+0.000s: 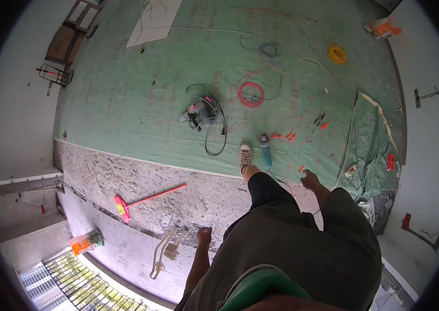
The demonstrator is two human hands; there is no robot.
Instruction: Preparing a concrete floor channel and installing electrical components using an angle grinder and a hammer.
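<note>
I stand looking down on a floor covered with green sheeting (141, 98). My left hand (204, 236) hangs at my side with fingers curled and nothing in it, above bare concrete (178, 192). My right hand (310, 179) hangs by my hip, empty, its fingers loosely apart. One foot in a light shoe (245, 155) is stepped onto the sheeting's edge. Right beside the shoe lies an angle grinder with a blue handle (266, 147). A rotary hammer drill (198, 111) with a coiled black cord lies farther ahead.
A red broom (144, 201) lies on the concrete at left. Coils of red (250, 95), blue (269, 50) and yellow wire (336, 54) sit on the sheeting, with small red plugs (289, 136) and pliers (318, 121). An orange bag (85, 242) lies at lower left.
</note>
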